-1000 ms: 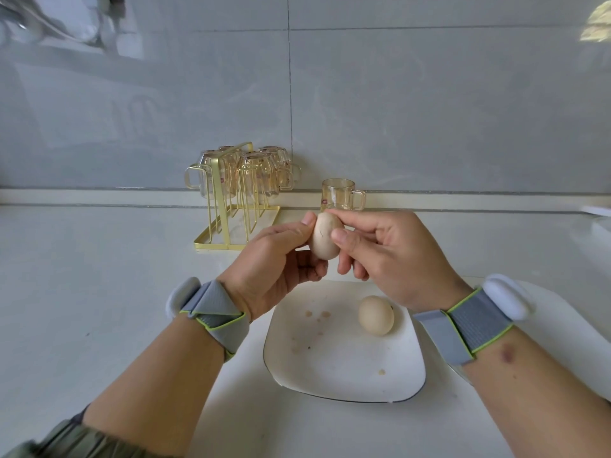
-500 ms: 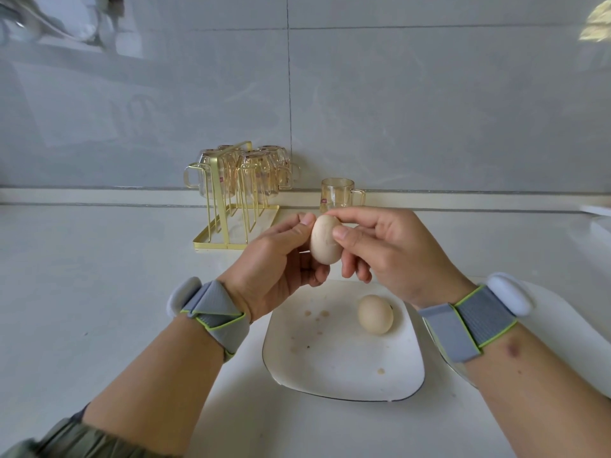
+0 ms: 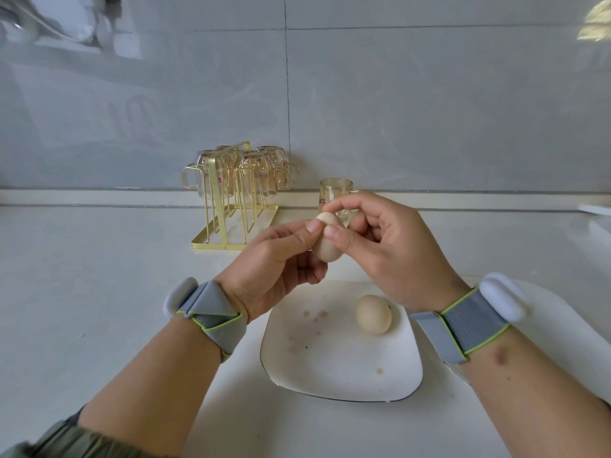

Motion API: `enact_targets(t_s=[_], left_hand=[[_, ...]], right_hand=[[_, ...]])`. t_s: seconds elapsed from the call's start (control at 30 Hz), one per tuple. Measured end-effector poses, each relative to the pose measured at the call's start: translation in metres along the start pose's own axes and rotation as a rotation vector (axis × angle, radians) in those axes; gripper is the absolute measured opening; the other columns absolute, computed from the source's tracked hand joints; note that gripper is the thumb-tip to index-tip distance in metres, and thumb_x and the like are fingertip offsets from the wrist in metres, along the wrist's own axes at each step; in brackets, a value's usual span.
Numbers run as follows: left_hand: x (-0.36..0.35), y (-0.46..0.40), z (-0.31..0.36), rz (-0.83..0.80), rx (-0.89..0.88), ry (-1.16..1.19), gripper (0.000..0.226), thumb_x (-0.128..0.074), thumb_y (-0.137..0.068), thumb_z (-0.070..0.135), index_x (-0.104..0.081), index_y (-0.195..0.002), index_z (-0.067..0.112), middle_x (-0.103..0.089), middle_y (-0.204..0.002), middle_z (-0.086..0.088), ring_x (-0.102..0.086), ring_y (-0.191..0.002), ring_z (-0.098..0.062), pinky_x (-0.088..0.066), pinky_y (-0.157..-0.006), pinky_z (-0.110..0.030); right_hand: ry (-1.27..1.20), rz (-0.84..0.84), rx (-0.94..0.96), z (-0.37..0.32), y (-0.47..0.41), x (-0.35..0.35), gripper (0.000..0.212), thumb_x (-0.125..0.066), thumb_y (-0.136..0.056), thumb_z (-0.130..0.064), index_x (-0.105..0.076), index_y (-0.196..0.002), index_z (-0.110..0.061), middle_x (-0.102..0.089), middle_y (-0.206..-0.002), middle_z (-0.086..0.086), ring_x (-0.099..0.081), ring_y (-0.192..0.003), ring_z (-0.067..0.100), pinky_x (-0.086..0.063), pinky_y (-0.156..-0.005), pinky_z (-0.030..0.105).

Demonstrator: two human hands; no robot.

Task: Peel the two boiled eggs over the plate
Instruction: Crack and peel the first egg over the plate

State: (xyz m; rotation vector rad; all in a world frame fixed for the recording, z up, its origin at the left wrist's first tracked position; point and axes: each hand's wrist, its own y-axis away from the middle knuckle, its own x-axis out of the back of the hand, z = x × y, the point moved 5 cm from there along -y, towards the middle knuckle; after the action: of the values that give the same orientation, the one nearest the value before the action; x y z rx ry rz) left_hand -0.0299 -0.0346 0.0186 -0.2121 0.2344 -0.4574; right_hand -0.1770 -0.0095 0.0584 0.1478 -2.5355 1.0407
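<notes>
Above the far edge of the white plate (image 3: 340, 375), my left hand (image 3: 274, 269) grips a pale brown egg (image 3: 325, 249), thumb on its upper side and fingers curled underneath. My right hand (image 3: 386, 246) pinches the top of the same egg between thumb and forefinger. The shell looks whole where it shows; most of the egg is hidden by fingers. A second unpeeled egg (image 3: 373, 314) lies on the plate near its far right corner. A few small brown flecks dot the plate.
A gold wire rack (image 3: 231, 206) holding several amber glass cups stands at the back against the tiled wall. One amber cup (image 3: 335, 193) stands alone just behind my right hand. A white board (image 3: 562, 325) lies under the plate's right side.
Both hands have shifted slightly up and left with the egg, and it has tilted so that its top leans left. My right thumb now presses near its tip.
</notes>
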Motion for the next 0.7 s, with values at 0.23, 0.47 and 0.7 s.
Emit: enact_targets(t_s=[0.23,0.47,0.7], left_hand=[[-0.0005,0.0009,0.0004,-0.003,-0.012,-0.028,0.027,-0.06,-0.086,0.033,-0.075,-0.084,0.01,-0.058,-0.075,-0.012,-0.054,-0.056,-0.02,-0.044,-0.054,-0.026],[0.0041,-0.0005,-0.0006,0.046,0.001,-0.003,0.029,-0.057,-0.089,0.031,-0.069,-0.087,0.004,-0.058,-0.074,-0.011,-0.051,-0.056,-0.02,-0.043,-0.055,-0.028],[0.0041,-0.0012,-0.0018,0.042,0.004,-0.005,0.03,-0.056,-0.091,0.03,-0.073,-0.082,0.007,-0.057,-0.074,-0.014,-0.052,-0.054,-0.02,-0.043,-0.052,-0.027]], right_hand=[[0.009,-0.002,-0.007,0.0029,-0.0005,-0.0012,0.016,-0.07,-0.09,-0.026,-0.073,-0.104,-0.019,-0.059,-0.066,0.013,-0.05,-0.057,0.01,-0.047,-0.06,0.034],[0.002,-0.014,-0.011,0.0056,0.0,-0.0044,0.023,-0.069,-0.092,-0.023,-0.064,-0.114,-0.025,-0.062,-0.07,0.011,-0.052,-0.055,0.013,-0.048,-0.058,0.031],[0.01,-0.032,-0.031,0.0079,-0.0008,-0.0033,0.012,-0.067,-0.093,-0.024,-0.064,-0.104,-0.02,-0.064,-0.068,0.002,-0.053,-0.053,0.009,-0.049,-0.058,0.034]])
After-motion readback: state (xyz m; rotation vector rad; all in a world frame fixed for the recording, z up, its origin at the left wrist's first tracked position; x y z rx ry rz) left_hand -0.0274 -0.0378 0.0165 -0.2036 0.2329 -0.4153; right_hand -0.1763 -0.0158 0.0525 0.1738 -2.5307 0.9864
